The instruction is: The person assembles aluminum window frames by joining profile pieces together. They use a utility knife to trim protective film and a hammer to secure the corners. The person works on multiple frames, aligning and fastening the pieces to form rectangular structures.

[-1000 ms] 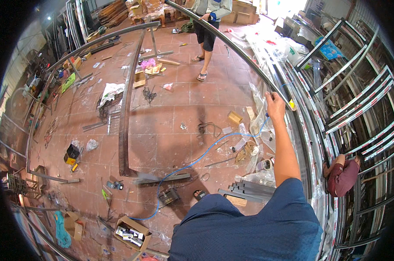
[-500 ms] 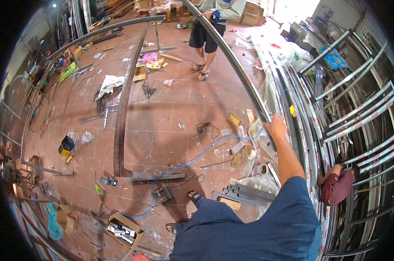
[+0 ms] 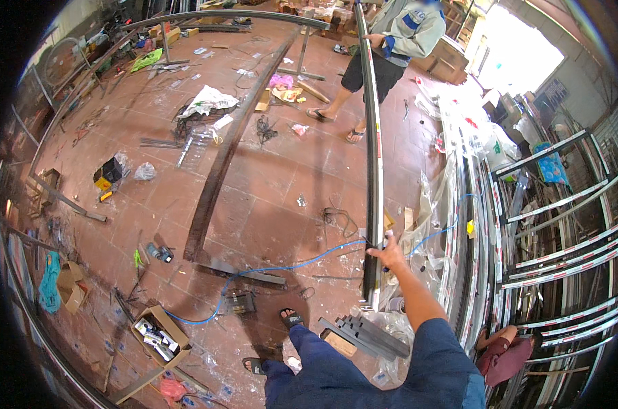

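A long dark metal profile (image 3: 372,150) with a white, red-marked strip along one side stretches from near me to a co-worker at the far end. My right hand (image 3: 388,255) holds it close to its near end, thumb over the dark top and the other fingers at the white side, partly hidden. The co-worker's hand (image 3: 375,41) is on the far part of the same profile. My left hand is not in view. Left of the profile, a dark rectangular metal beam (image 3: 223,157) rests raised on stands (image 3: 251,275).
Racks of white-and-black frames (image 3: 561,266) and bundled profiles line the right side. A blue hose (image 3: 302,262) crosses the floor. Short grey profiles (image 3: 370,337), a cardboard box (image 3: 160,334), a yellow-black box (image 3: 108,174) and scraps lie about.
The profile has swung from a slant to nearly straight ahead of me, its near end now showing. My right hand has moved left and nearer with it. The view has turned too.
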Available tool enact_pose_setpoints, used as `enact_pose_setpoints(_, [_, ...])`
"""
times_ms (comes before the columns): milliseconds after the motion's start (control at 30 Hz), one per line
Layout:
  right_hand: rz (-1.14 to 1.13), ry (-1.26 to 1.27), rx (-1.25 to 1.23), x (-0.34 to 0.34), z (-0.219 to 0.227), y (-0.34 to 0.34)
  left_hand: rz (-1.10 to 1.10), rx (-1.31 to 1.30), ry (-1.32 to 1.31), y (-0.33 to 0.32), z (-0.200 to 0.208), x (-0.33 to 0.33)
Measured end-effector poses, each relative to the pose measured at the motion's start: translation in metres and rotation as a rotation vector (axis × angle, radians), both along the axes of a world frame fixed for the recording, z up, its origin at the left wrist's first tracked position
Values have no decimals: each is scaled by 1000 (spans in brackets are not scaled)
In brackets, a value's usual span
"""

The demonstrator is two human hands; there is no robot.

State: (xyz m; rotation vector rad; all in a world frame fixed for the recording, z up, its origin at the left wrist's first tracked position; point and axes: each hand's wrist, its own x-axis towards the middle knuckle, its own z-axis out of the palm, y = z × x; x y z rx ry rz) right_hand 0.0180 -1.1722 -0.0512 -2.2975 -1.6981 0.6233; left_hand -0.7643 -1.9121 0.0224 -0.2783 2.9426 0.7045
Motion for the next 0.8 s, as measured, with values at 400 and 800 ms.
enact_pose_setpoints(400, [56, 838, -488, -224, 39, -44, -134, -145, 14, 79, 83, 49])
enact_pose_setpoints(800, [227, 1048, -862, -486, 115, -371, 74, 1221, -202, -42, -17, 32])
